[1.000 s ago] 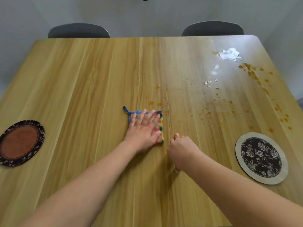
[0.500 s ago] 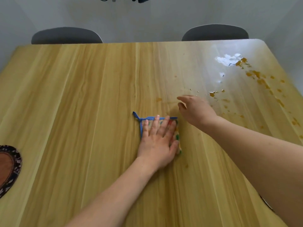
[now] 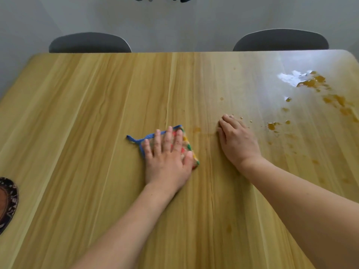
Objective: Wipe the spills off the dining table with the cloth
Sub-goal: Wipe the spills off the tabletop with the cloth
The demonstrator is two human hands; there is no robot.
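Observation:
A small multicoloured cloth (image 3: 189,146) with a blue border and loop lies flat on the wooden dining table (image 3: 97,113), near its middle. My left hand (image 3: 167,158) presses flat on the cloth with fingers spread and covers most of it. My right hand (image 3: 238,140) rests palm down on the bare wood to the right of the cloth, fingers together, holding nothing. Orange-brown spills (image 3: 272,125) dot the table's right side, with a bigger puddle (image 3: 310,82) at the far right. One small orange spot (image 3: 197,130) sits between the cloth and my right hand.
A dark patterned round mat (image 3: 8,202) pokes in at the left edge. Two grey chair backs (image 3: 89,42) (image 3: 280,40) stand behind the far edge, against a pale wall. A small orange drop (image 3: 229,228) lies on the near part of the table.
My right hand moved forward and to the right, from beside the cloth to flat on the table. My left hand stayed pressed on the cloth. The view shifted, so the right mat left the frame.

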